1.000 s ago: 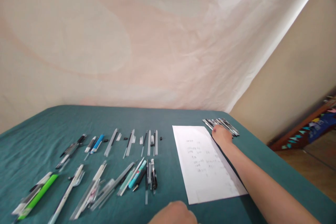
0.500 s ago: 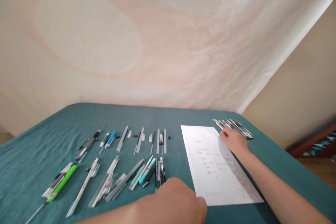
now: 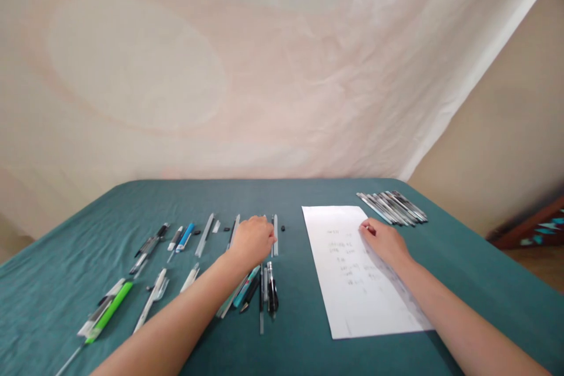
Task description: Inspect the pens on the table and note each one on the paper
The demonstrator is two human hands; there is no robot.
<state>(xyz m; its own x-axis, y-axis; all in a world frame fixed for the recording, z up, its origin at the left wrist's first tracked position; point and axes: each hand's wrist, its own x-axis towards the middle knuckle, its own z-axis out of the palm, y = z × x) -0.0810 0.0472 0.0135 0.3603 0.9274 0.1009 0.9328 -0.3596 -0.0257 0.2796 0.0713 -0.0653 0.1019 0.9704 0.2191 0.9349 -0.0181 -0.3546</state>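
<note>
My left hand (image 3: 253, 239) reaches over the back row of pen parts, its fingers bent down among the clear pen barrels; whatever they touch or hold is hidden beneath them. A clear barrel (image 3: 275, 236) lies just right of its fingertips, and a small black cap piece (image 3: 283, 228) is further right. My right hand (image 3: 385, 241) rests on the right edge of a sheet of paper (image 3: 348, 311) with faint handwriting. Its fingers are curled in and nothing shows between them. Behind it, several pens (image 3: 392, 208) lie side by side.
Nearer the front lie more pen parts: a green barrel (image 3: 109, 312), a white pen (image 3: 152, 299) and a black pen (image 3: 272, 291). A blue pen (image 3: 185, 236) is in the back row. All rest on a green cloth (image 3: 304, 352); a pale curtain (image 3: 264, 100) hangs behind.
My left hand has moved forward from the front edge to the back row of pen parts. My right hand has drawn back slightly from the row of pens onto the paper's edge.
</note>
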